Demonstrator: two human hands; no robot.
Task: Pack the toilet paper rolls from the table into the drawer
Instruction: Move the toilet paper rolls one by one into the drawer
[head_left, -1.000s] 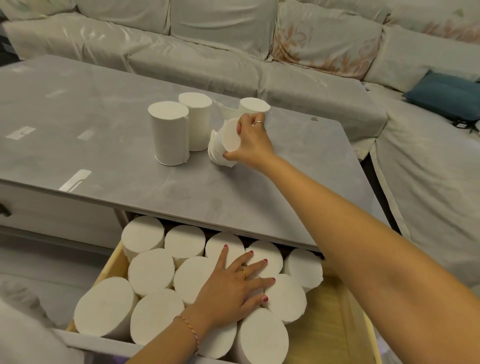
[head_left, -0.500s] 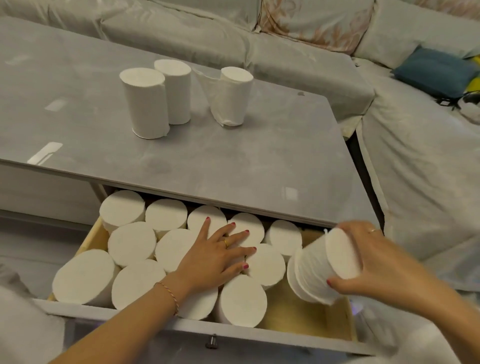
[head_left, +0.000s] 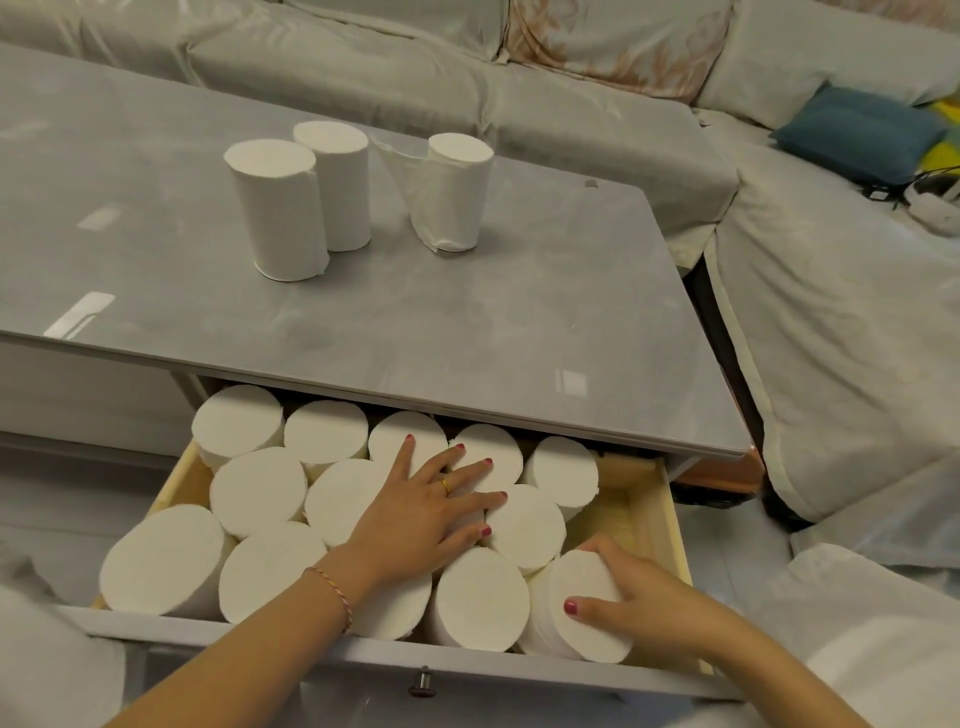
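The wooden drawer (head_left: 655, 512) stands pulled out under the grey table (head_left: 467, 322), packed with several white toilet paper rolls (head_left: 257, 491) standing on end. My left hand (head_left: 426, 512) lies flat with spread fingers on the rolls in the middle. My right hand (head_left: 641, 605) grips a tilted roll (head_left: 576, 608) at the drawer's front right corner, thumb on its top face, the roll sitting among the others. Three rolls remain upright on the table: two touching at the left (head_left: 283, 208) (head_left: 337, 182), one in a loose plastic wrap (head_left: 454, 189).
A bare strip of drawer floor (head_left: 621, 512) shows at the right behind the held roll. A knob (head_left: 423, 680) sits on the drawer front. A covered sofa (head_left: 571, 114) wraps round the back and right, with a blue cushion (head_left: 857, 132) on it.
My right hand brought the roll from the tabletop down over the drawer's right side and lowered it into the front right corner. My left hand stayed pressed on the rolls.
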